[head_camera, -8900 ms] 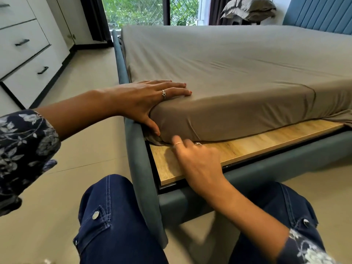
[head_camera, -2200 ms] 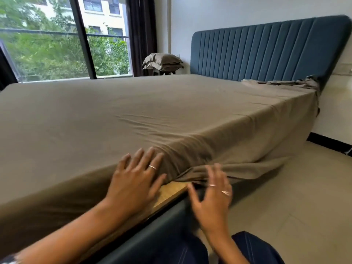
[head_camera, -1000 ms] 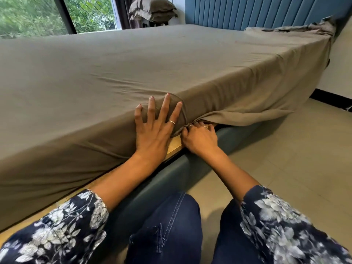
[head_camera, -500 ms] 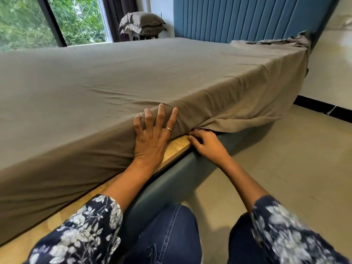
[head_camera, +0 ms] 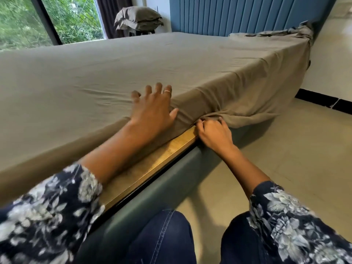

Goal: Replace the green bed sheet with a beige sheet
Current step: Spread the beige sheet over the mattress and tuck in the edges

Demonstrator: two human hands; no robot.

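The loose edge of the beige sheet [head_camera: 190, 60] is pinched in the curled fingers of the right hand [head_camera: 214, 133], right where the cloth meets the wooden board [head_camera: 162, 157] of the bed. The left hand [head_camera: 152, 111] is laid flat on top with its fingers spread, just left of the pinch. It seems to be kept there so the cloth stays smooth while the edge is pushed under. The sheet is spread over the whole mattress. To the right of the pinch and farther away, it hangs loose down to the floor [head_camera: 295, 159]. That part is not tucked yet. No green sheet can be seen.
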